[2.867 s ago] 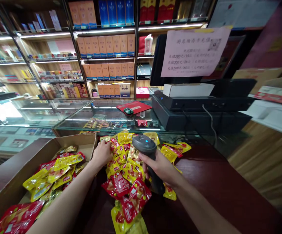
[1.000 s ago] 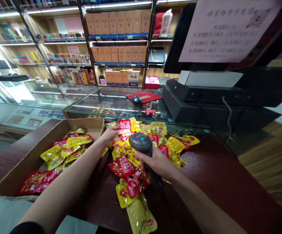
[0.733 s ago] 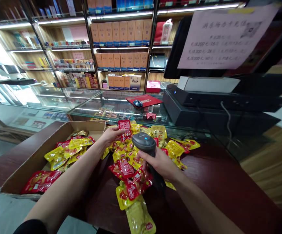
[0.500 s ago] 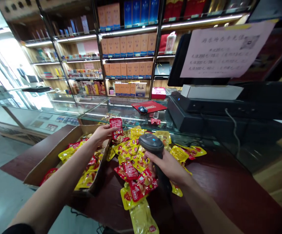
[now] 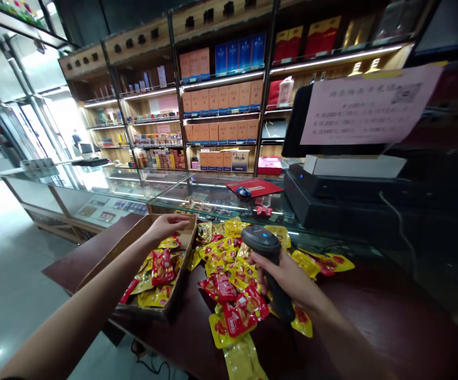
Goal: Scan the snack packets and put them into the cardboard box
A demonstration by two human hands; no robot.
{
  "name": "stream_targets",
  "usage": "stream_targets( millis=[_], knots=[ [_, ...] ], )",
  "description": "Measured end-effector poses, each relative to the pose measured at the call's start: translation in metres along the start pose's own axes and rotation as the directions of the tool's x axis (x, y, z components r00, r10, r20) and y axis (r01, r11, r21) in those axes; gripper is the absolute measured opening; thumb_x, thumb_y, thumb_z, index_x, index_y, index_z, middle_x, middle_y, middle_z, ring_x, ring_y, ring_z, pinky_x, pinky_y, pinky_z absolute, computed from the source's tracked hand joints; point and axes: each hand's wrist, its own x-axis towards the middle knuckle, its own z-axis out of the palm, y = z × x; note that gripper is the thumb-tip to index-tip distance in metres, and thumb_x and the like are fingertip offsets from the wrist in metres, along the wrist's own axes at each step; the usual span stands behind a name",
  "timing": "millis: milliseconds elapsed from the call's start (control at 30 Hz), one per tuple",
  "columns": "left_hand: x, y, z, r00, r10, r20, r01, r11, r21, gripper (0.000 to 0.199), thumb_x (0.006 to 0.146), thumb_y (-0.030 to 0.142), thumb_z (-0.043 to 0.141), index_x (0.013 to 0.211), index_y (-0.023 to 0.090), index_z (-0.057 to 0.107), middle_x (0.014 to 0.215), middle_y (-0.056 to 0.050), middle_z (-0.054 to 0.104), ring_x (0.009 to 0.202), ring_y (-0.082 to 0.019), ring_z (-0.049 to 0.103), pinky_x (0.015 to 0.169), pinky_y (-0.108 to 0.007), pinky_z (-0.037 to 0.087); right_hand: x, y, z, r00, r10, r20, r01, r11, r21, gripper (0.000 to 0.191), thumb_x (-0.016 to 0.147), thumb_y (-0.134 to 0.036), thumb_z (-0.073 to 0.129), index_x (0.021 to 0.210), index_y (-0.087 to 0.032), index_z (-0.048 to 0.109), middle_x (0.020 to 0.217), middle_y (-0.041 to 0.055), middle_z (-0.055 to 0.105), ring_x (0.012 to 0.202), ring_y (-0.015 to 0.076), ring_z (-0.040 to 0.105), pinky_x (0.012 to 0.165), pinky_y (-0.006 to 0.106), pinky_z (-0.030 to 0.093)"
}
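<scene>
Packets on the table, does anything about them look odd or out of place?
Beside the box, the packets lie in a loose, overlapping heap, turned different ways, so they look untidy. I see none clearly torn or spilled, though some are partly hidden.

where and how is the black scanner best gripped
Probably around the handle of the black scanner, coming from the right: it slopes down and rightward from a wider head, giving a narrower stem to wrap. The right hand holds it there.
</scene>
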Motion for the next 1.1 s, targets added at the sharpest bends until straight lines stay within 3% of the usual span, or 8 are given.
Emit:
stream_targets(
  millis=[267,367,467,533,633,767,1000,1100],
  knots=[
    [0.022,-0.013,0.111,0.973,-0.003,0.232,0.008,1.000,-0.023,0.055,0.060,0.052,0.082,0.102,0.015,0.074,0.085,-0.007,0.074,0.076,-0.017,0.067,0.064,-0.026,0.051,-0.002,-0.012,-0.021,0.997,-0.028,-0.073,0.030,0.999,0.027,0.044,0.076,-0.059,0.067,0.087,-0.017,0.059,0.054,-0.0037,0.061,0.038,0.0114,0.058,0.039,0.020,0.044],
    [0.037,-0.018,0.142,0.957,0.024,0.288,-0.030,0.999,0.018,0.052,0.064,0.050,0.079,0.102,0.015,0.074,0.082,-0.006,0.074,0.069,-0.016,0.065,0.061,-0.026,0.050,-0.001,-0.015,-0.028,0.995,-0.029,-0.094,0.034,0.998,0.048,0.042,0.076,-0.057,0.069,0.086,-0.017,0.060,0.053,-0.0042,0.059,0.039,0.0109,0.057,0.040,0.021,0.045],
    [0.054,-0.021,0.163,0.961,0.121,0.249,-0.165,0.973,0.163,0.045,0.070,0.045,0.075,0.104,0.016,0.073,0.087,-0.009,0.074,0.077,-0.021,0.068,0.069,-0.030,0.052,0.000,-0.015,-0.034,0.995,-0.033,-0.090,0.038,0.998,0.054,0.040,0.078,-0.056,0.067,0.085,-0.017,0.060,0.054,-0.0035,0.060,0.040,0.0109,0.058,0.040,0.020,0.044],
    [0.063,-0.024,0.172,0.947,0.260,0.190,-0.311,0.891,0.331,0.043,0.073,0.039,0.073,0.109,0.016,0.072,0.100,-0.012,0.072,0.092,-0.026,0.068,0.083,-0.035,0.051,0.001,-0.014,-0.036,0.995,-0.030,-0.092,0.036,0.998,0.057,0.039,0.081,-0.054,0.065,0.086,-0.017,0.060,0.054,-0.0032,0.060,0.040,0.0110,0.059,0.040,0.019,0.044],
    [0.072,-0.032,0.180,0.884,0.434,0.174,-0.455,0.710,0.537,0.048,0.078,0.033,0.068,0.125,0.018,0.065,0.125,-0.015,0.063,0.114,-0.030,0.060,0.101,-0.040,0.044,0.003,-0.013,-0.036,0.994,-0.002,-0.111,0.010,0.997,0.071,0.038,0.081,-0.054,0.065,0.086,-0.017,0.059,0.053,-0.0035,0.059,0.039,0.0113,0.058,0.039,0.020,0.044],
    [0.075,-0.044,0.186,0.845,0.479,0.238,-0.508,0.577,0.640,0.057,0.085,0.034,0.061,0.138,0.016,0.052,0.144,-0.017,0.048,0.130,-0.031,0.048,0.109,-0.041,0.037,0.007,-0.012,-0.033,0.993,-0.006,-0.119,0.016,0.996,0.082,0.037,0.079,-0.052,0.067,0.085,-0.017,0.058,0.053,-0.0037,0.059,0.040,0.0115,0.058,0.038,0.020,0.044],
    [0.067,-0.036,0.179,0.815,0.536,0.218,-0.460,0.372,0.806,0.054,0.084,0.038,0.063,0.135,0.021,0.053,0.124,-0.016,0.056,0.113,-0.033,0.052,0.094,-0.044,0.041,0.014,-0.005,-0.027,0.994,0.025,-0.106,-0.018,0.998,0.068,0.027,0.082,-0.044,0.064,0.086,-0.018,0.057,0.054,-0.0039,0.059,0.039,0.0111,0.057,0.039,0.021,0.045],
    [0.065,-0.032,0.175,0.820,0.540,0.189,-0.420,0.343,0.840,0.045,0.083,0.037,0.064,0.124,0.019,0.059,0.112,-0.015,0.060,0.107,-0.033,0.053,0.089,-0.042,0.041,0.016,0.000,-0.027,0.994,0.038,-0.098,-0.033,0.998,0.045,0.025,0.084,-0.044,0.062,0.084,-0.019,0.058,0.054,-0.0032,0.059,0.039,0.0112,0.057,0.039,0.021,0.045]
  ],
)
